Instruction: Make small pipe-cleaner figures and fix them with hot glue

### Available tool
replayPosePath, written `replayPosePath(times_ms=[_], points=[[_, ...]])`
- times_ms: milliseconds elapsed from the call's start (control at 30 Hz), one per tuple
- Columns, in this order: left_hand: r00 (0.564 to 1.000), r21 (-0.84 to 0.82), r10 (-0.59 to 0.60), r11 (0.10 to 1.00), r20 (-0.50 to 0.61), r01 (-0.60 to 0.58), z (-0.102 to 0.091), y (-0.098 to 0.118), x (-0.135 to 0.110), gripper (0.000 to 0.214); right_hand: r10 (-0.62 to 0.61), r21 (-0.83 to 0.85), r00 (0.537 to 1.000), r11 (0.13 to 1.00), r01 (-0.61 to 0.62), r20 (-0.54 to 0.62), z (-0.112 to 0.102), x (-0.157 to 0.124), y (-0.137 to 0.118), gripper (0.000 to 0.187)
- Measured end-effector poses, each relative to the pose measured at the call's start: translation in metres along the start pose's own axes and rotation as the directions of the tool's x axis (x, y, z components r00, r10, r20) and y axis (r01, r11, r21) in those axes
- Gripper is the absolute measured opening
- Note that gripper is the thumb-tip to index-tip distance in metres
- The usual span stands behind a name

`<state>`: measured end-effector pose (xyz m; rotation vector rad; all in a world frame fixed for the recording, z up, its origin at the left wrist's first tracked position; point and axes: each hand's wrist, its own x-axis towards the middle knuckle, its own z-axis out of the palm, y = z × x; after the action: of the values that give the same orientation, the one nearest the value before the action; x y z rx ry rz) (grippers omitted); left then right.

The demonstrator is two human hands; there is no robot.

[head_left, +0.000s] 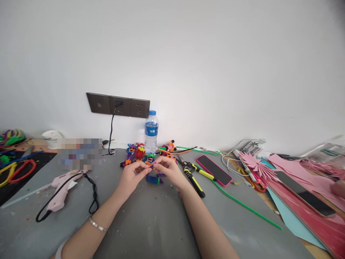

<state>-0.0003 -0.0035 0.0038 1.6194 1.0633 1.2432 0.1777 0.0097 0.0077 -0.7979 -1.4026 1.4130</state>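
Observation:
Over the middle of the grey mat, my left hand (133,176) and my right hand (170,172) meet fingertip to fingertip. Both pinch a short purple pipe cleaner piece (152,166), mostly hidden by the fingers. Just beneath them on the mat lies a small blue and green pipe cleaner roll (153,179) with purple bits beside it. Behind the hands stand several small colourful pipe cleaner figures, among them a red and yellow one (140,151) and a purple and orange one (130,152). My right hand partly covers another figure.
A water bottle (151,133) stands against the wall. Yellow-black pliers (194,178), a pink-cased phone (214,169) and a green pipe cleaner (250,208) lie right. Left are a pink glue gun (60,190) and its cord. Pink paper and another person's hand (338,188) are far right.

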Motion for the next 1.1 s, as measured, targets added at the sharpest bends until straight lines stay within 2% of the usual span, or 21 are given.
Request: replayPosePath(times_ms=[400,533,633,833,1100], points=[[0.990,0.016,0.105,0.994,0.098,-0.108,-0.0030,-0.0028,-0.0009,0.016,0.048,0.078,0.997,0.996,-0.053,0.067,0.0025,-0.0034,-0.0084,0.027],[0.968,0.058,0.185,0.979,0.170,-0.197,-0.0019,0.0013,-0.0021,0.014,0.086,0.116,0.983,0.988,-0.106,0.161,-0.0012,-0.0043,-0.0062,0.027],[0.965,0.098,0.218,0.968,0.142,-0.233,0.0000,0.0038,-0.0024,0.014,0.119,0.128,0.974,0.981,-0.146,0.194,-0.0034,-0.0045,-0.0055,0.027],[0.993,0.104,0.116,0.988,0.006,-0.116,-0.0004,-0.0013,-0.0018,0.015,0.102,0.143,0.987,0.982,-0.119,0.125,0.0011,-0.0031,-0.0069,0.026],[0.997,-0.066,-0.024,0.998,-0.070,0.019,0.0012,-0.0054,0.0005,0.022,0.066,0.157,0.996,0.985,-0.075,0.064,0.0025,-0.0007,-0.0024,0.024]])
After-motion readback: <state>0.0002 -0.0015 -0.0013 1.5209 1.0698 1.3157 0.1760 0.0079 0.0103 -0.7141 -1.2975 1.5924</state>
